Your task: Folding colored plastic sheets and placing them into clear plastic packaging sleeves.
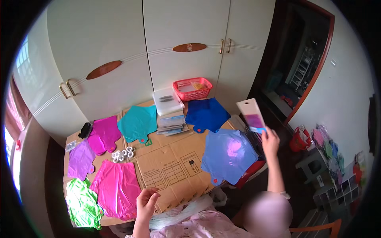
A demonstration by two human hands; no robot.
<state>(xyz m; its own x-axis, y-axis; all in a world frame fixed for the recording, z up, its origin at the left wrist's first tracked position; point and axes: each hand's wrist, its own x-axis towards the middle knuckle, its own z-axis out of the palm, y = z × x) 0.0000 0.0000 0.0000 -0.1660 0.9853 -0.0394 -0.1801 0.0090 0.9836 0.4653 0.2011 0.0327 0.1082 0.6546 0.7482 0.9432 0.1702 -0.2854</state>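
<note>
The packet point(254, 118) is grasped at its lower end in the right hand point(270, 139), above the table's right side; by this hold its face is presumably left uncovered to view. Its long axis is slanted, with the hole-punched end pointed away from the body and a little left, and the blue end set toward the fingers. The left hand point(147, 200) is held loosely curled at the table's near edge; nothing is seen in it, but whether something small is pinched cannot be told.

Just left of the packet, the light blue foil piece point(229, 154) is laid flat, its tab pointed toward the near left. The cardboard point(166, 158) is left bare in the middle, probably so that there is room to work. White rolls point(122, 154) are clustered to the left, perhaps to be kept within reach. Around them, pink point(117, 188), magenta point(104, 134) and teal foil pieces point(137, 121) are spread, seemingly so that each colour is shown. At the far edge, flat packages point(172, 124) are stacked before a red basket point(192, 94).
</note>
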